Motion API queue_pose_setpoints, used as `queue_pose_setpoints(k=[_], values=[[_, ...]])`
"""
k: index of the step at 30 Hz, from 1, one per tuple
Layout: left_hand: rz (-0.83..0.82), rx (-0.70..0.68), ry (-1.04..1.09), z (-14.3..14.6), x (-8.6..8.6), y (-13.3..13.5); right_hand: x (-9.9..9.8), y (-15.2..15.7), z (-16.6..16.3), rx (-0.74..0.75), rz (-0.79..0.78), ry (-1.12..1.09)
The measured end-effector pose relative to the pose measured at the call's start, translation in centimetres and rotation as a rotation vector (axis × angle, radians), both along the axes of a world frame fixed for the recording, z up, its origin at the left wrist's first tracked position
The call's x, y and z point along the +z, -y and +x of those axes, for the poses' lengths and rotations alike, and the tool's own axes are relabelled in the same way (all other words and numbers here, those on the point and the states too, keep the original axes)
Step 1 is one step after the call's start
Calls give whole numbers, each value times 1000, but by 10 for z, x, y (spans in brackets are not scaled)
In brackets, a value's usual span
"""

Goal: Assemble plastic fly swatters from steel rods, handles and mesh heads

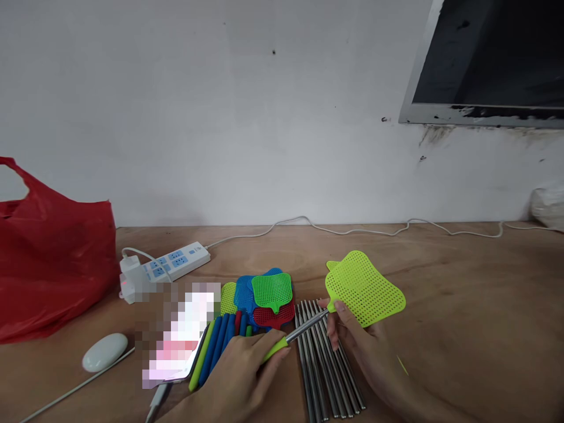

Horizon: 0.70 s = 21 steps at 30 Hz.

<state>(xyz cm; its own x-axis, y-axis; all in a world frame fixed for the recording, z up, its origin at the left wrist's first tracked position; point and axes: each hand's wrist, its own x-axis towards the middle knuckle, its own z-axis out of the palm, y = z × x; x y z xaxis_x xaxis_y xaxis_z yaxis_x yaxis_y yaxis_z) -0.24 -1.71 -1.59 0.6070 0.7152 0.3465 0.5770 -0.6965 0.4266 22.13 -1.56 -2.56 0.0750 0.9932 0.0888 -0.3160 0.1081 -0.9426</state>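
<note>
A yellow-green fly swatter (368, 291) is held tilted between my two hands, its metal rod running from the handle up to the perforated head. My left hand (240, 367) is closed around the yellow-green handle. At the neck, where rod meets head, my right hand (359, 346) pinches it. Beneath the rod lies a row of several metal rods (326, 376). Left of these are loose swatter heads: a green one (273, 291) on top, a red one (279, 316), blue ones (244, 291) and a yellow-green one (228, 299). Several coloured handles (215, 343) lie beside my left hand, which partly hides them.
A lit phone (185, 335), partly pixelated, lies left of the handles. Behind it are a white power strip (187, 258) with a plugged-in charger (132, 279) and a white mouse-like object (104, 352). A red plastic bag (53, 258) stands far left. A cable (352, 231) runs along the wall.
</note>
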Motion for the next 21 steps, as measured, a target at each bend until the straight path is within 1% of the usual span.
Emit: queue_pose_setpoints(k=[3,6,8,10,12,14,16,17,19,21], values=[[-39,-3,1,0,1,1,5,2,1,35,-11,43],[-78,-10,5,0,6,5,9,3,2,79,-8,156],[-87,-12,37,-2,9,7,10,2,3,79,13,143],[-82,-25,87,-4,11,7,10,-1,7,46,26,54],[-64,-23,121,-6,11,7,10,-7,13,-19,9,-31],[-70,1,116,-7,9,5,11,-15,22,-105,-37,-21],[-94,23,89,-7,7,3,9,-25,32,-107,-78,152],[-106,25,74,-6,6,2,8,-30,36,-101,-43,287],[-112,25,48,-4,5,1,4,-39,45,-159,65,641],[-102,30,32,-4,4,0,-1,-47,51,-200,108,748]])
